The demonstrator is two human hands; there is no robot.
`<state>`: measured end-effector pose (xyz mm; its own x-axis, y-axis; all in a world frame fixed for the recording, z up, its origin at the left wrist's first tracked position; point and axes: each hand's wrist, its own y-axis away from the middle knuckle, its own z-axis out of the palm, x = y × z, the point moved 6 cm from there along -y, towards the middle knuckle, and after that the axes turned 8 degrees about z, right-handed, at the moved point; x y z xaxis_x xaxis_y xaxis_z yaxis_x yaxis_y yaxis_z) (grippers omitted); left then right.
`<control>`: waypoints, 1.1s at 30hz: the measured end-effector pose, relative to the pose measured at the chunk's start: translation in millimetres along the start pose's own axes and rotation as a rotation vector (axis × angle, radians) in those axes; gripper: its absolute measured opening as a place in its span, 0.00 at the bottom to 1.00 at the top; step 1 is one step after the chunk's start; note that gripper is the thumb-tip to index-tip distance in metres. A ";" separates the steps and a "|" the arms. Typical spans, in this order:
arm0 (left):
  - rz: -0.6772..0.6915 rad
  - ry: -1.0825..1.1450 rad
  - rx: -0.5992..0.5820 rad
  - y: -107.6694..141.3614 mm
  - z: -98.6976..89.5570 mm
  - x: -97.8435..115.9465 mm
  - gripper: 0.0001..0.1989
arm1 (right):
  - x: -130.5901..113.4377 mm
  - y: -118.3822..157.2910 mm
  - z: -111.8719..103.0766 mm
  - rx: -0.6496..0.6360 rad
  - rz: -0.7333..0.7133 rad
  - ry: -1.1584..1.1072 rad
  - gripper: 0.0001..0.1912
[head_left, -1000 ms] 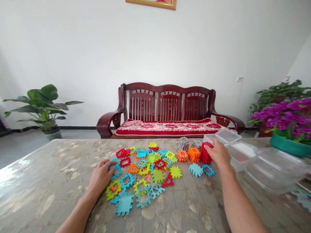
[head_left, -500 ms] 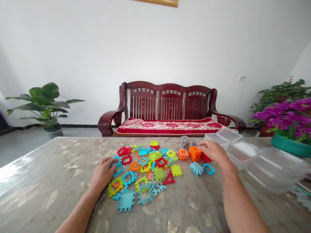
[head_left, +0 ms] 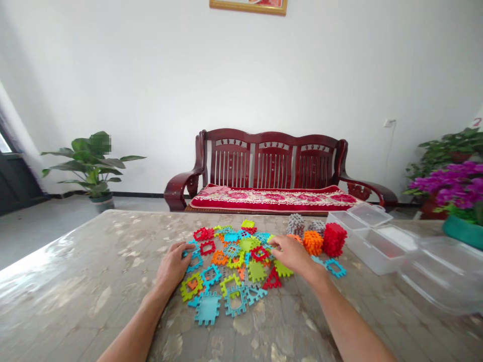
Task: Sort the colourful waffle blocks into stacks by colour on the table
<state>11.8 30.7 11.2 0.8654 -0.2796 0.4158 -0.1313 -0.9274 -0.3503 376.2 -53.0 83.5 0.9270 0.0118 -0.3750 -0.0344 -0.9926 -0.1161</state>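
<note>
Loose plastic tiles in several colours lie spread over the table [head_left: 124, 281]. My left hand [head_left: 174, 261] rests at the pile's left edge, its curled fingertips touching a blue frame tile [head_left: 194, 261]; whether it grips the tile is not clear. My right hand [head_left: 292, 254] is over the pile's right side, fingers bent near a red tile [head_left: 259, 253] and partly covering a green tile [head_left: 283, 269]. Its fingertips are too small to read. Behind it stand stacks of grey tiles [head_left: 296, 224], orange tiles [head_left: 313, 243] and red tiles [head_left: 335, 240].
Clear plastic boxes [head_left: 373, 249] with open lids stand at the right. A purple flower pot [head_left: 462, 231] is at the far right edge. Beyond the table are a wooden bench [head_left: 271, 168] and a leafy plant [head_left: 92, 166].
My right hand has moved left from the stacks to the loose pile, uncovering the red stack. My left hand stays by the blue tile. The view has turned slightly left.
</note>
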 end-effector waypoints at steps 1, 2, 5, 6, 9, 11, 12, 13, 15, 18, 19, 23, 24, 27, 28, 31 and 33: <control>-0.006 0.004 0.000 0.1 -0.2 0.2 0.18 | -5.1 -0.1 6.8 -0.003 -0.032 0.003 0.16; -0.012 0.006 -0.001 0.4 -0.2 0.2 0.18 | -9.4 0.1 12.7 -0.009 -0.067 0.003 0.18; -0.023 0.008 -0.001 1.3 0.6 -0.4 0.17 | -18.1 1.7 24.0 -0.016 -0.167 0.009 0.23; -0.020 0.011 0.001 1.6 1.0 -0.5 0.17 | -19.4 2.2 26.1 -0.016 -0.185 0.011 0.25; -0.005 0.025 0.008 2.1 1.9 -0.6 0.17 | -18.7 2.7 30.4 -0.026 -0.169 0.017 0.23; -0.006 0.031 0.010 2.2 1.8 -0.4 0.17 | -16.3 2.5 32.1 -0.032 -0.134 0.014 0.19; -0.009 0.033 0.010 2.3 1.5 0.1 0.17 | -14.9 2.2 32.6 -0.032 -0.119 0.009 0.17; -0.013 0.034 0.010 2.4 0.9 0.8 0.17 | -13.4 1.7 32.9 -0.029 -0.107 0.001 0.16; -0.021 0.036 0.009 2.7 -0.6 2.7 0.17 | -9.9 -0.4 33.2 -0.021 -0.085 -0.018 0.16; -0.031 0.035 0.004 3.4 -2.4 5.3 0.17 | -3.6 -5.9 32.7 0.021 -0.056 -0.057 0.14; -0.031 0.035 0.003 3.6 -2.8 5.9 0.16 | -1.3 -7.9 31.8 0.051 -0.046 -0.076 0.14; -0.040 0.029 0.003 4.1 -3.6 6.3 0.16 | 8.1 -12.2 25.5 0.219 -0.001 -0.201 0.17; -0.041 0.027 0.003 4.1 -3.8 6.2 0.16 | 9.2 -12.0 24.3 0.244 0.004 -0.220 0.18; -0.031 0.027 0.005 4.0 -4.3 6.8 0.16 | 5.5 -9.8 23.7 0.218 -0.005 -0.193 0.15; -0.027 0.028 0.005 4.0 -4.5 7.0 0.16 | 2.0 -8.6 24.5 0.181 -0.017 -0.171 0.13; -0.028 0.029 0.006 4.1 -4.4 7.3 0.16 | -10.8 -3.6 27.7 0.061 -0.065 -0.115 0.14; -0.033 0.027 0.006 4.3 -3.8 7.1 0.16 | -17.6 0.2 31.1 -0.009 -0.087 -0.082 0.14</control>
<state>15.6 23.8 15.8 0.8559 -0.2554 0.4498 -0.0996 -0.9347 -0.3412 348.3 -49.7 61.4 0.8924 0.1070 -0.4383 0.0483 -0.9885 -0.1431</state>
